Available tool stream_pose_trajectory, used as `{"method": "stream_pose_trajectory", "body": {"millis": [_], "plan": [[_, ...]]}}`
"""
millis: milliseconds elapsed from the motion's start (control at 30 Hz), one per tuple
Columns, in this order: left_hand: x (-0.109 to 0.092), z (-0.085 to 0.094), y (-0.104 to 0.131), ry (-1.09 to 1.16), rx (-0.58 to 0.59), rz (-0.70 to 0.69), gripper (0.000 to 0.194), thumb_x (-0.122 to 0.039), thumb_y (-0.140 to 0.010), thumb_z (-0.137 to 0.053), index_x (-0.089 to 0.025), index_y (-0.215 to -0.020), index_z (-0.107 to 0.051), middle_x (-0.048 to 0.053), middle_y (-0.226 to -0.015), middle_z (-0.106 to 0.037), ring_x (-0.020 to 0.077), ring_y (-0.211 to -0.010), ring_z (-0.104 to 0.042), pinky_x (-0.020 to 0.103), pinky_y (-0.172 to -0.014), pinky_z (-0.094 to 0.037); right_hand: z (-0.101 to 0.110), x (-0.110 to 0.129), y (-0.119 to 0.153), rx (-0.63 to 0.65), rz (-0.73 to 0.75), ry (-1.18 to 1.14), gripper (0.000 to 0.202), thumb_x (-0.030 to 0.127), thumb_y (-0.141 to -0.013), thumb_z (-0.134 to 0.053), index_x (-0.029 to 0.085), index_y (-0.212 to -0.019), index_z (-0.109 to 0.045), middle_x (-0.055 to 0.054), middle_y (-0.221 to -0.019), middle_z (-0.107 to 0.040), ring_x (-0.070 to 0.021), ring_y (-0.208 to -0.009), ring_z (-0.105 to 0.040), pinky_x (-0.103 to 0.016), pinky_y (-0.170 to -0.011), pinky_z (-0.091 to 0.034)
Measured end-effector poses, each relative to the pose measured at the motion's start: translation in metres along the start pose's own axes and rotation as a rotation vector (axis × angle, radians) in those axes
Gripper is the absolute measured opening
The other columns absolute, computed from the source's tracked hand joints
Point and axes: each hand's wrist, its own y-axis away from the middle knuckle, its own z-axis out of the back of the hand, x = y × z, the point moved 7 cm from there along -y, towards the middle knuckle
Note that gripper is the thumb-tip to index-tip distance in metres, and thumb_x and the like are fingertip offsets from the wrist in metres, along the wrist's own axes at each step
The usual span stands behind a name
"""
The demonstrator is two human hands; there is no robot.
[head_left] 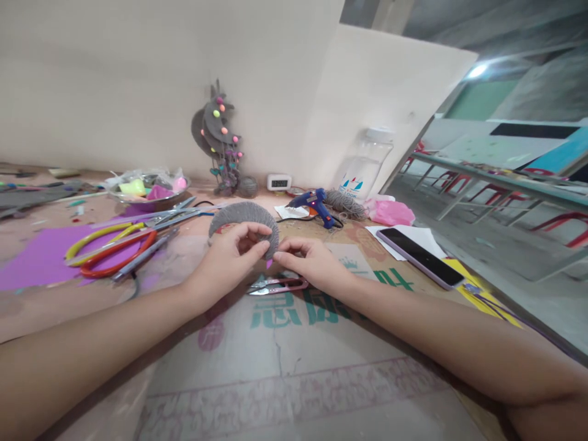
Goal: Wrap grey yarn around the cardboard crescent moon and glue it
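Note:
A grey yarn-wrapped crescent is pinched in my left hand, its curve arching over the fingers. At the crescent's lower right end, the thumb and forefinger of my right hand close near a small purple tip; whether they grip that tip is too small to tell. Small thread snips lie just below my hands on the printed cardboard. Behind them, a blue glue gun rests beside a ball of grey yarn.
Yellow- and red-handled scissors lie on purple paper at left, before a metal bowl. A decorated grey moon ornament, a clock and a bottle stand behind. A phone is at right.

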Motion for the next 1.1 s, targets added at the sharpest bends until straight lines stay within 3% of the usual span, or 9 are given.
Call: {"method": "stream_pose_trajectory", "body": {"millis": [133,333,567,800,1100], "plan": [[0.001,0.003,-0.001,-0.004,-0.031,-0.027,0.022,-0.029,-0.08,-0.055,-0.017,-0.099,-0.058,0.003,-0.086,-0.065,0.015,-0.075,-0.061,0.027,-0.067,-0.048,0.0,0.0,-0.002,0.005,0.022,0.049,0.022,0.039,-0.081,-0.054,0.018,-0.082,-0.063,0.0,-0.067,-0.058,-0.0079,-0.048,-0.049,-0.018,-0.038,-0.04],[0.007,0.008,-0.005,-0.001,-0.074,-0.041,0.021,-0.029,-0.081,-0.055,-0.017,-0.098,-0.058,0.004,-0.093,-0.066,0.0152,-0.077,-0.062,0.027,-0.07,-0.048,0.012,-0.001,-0.011,-0.086,0.197,0.057,0.042,0.049,-0.088,-0.04,0.015,-0.09,-0.064,-0.001,-0.069,-0.057,-0.009,-0.054,-0.049,-0.02,-0.046,-0.038],[0.01,0.008,-0.005,0.035,-0.074,-0.018,0.022,-0.031,-0.081,-0.056,-0.017,-0.098,-0.058,0.004,-0.09,-0.066,0.0158,-0.077,-0.062,0.028,-0.069,-0.049,0.037,0.001,-0.014,-0.308,0.305,-0.105,0.022,0.039,-0.08,-0.058,0.018,-0.082,-0.052,0.003,-0.071,-0.054,-0.0092,-0.065,-0.051,-0.023,-0.062,-0.042],[0.011,0.008,-0.005,0.045,-0.077,-0.003,0.022,-0.031,-0.08,-0.056,-0.018,-0.097,-0.059,0.004,-0.089,-0.066,0.0159,-0.075,-0.063,0.027,-0.068,-0.049,0.036,0.006,-0.01,-0.256,0.295,-0.044,0.024,0.037,-0.082,-0.053,0.017,-0.068,-0.052,0.002,-0.066,-0.055,-0.0097,-0.059,-0.049,-0.024,-0.058,-0.04],[0.011,0.008,-0.006,0.04,-0.068,0.002,0.022,-0.031,-0.08,-0.056,-0.017,-0.098,-0.059,0.005,-0.09,-0.066,0.016,-0.076,-0.062,0.027,-0.068,-0.048,0.032,0.002,-0.013,-0.22,0.295,-0.124,0.018,0.036,-0.08,-0.057,0.018,-0.079,-0.058,0.002,-0.068,-0.058,-0.0107,-0.065,-0.053,-0.026,-0.067,-0.044]]}}
